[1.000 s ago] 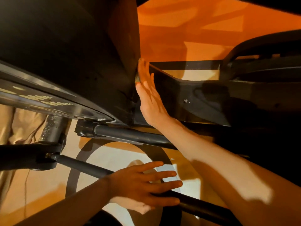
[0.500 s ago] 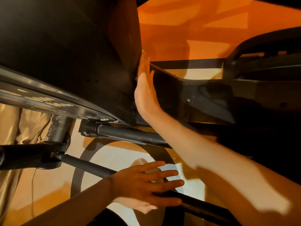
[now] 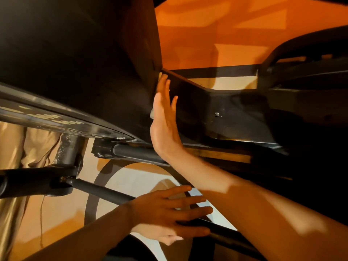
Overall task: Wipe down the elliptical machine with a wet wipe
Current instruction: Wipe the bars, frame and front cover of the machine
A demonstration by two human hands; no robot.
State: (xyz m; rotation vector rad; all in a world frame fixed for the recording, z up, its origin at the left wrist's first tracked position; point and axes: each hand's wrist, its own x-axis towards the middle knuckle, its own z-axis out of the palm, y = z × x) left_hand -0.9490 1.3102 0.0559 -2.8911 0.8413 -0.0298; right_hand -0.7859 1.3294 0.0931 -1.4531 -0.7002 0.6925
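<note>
A person's right hand (image 3: 163,125) has slid a little lower along the elliptical machine (image 3: 84,63) than it was half a second ago. The fingertips now sit just below the top corner of the seam rather than above it. The hand is flat, fingers straight and close together, pressing a wet wipe (image 3: 151,113) against the dark housing. Only pale slivers of the wipe show past the fingertips and beside the palm. The left hand (image 3: 165,210) has barely shifted and lies wide, fingers spread and straight across the lower bar (image 3: 105,191). The right hand works in a tight angle where the large housing on the left meets the side panel (image 3: 216,110) on the right. The panel's top edge runs off to the right from the fingertips, and a small screw (image 3: 217,114) sits well clear of the palm. Above that edge lies open orange floor (image 3: 207,34). Below the wrist the upper bar (image 3: 135,153) crosses, and pale floor shows in the gap between the two bars.
</note>
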